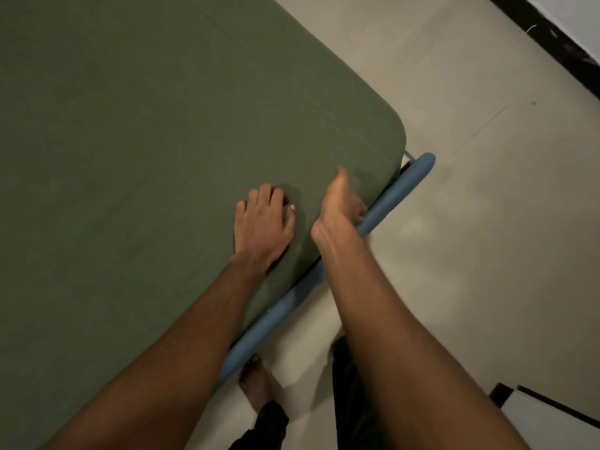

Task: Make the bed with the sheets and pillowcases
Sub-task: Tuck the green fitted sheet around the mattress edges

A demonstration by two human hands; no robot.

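Across the left and centre of the view: green sheet (130, 125), spread flat and smooth over the mattress, covering it to the rounded near corner at right; faint straight crease lines run across the cloth.

Left hand (264, 219): palm down on the sheet, close to the mattress edge, fingers loosely bent with tips touching the cloth; holds nothing. Forearm bare, reaching in from the lower left.

Bare foot (256, 384): on the floor just beside the bed rail, below the left hand; dark trouser hem at the ankle.

Right hand (339, 203): turned edge-on at the side of the mattress, just right of the left hand, thumb pointing up over the sheet, fingers reaching down between the sheet-covered side and the rail. Blurred; whether the fingers grip cloth cannot be told.

Dark trouser leg (347, 384): partly hidden under the right forearm.

Bed rail (402, 186): blue, rounded, running diagonally along the mattress side, its end just beyond the corner.

Floor (470, 222): pale tiles with thin joints.

Skirting (545, 37): black band, upper right, with white wall (571, 8) beyond.

White panel with black edge (552, 427): lower right corner.
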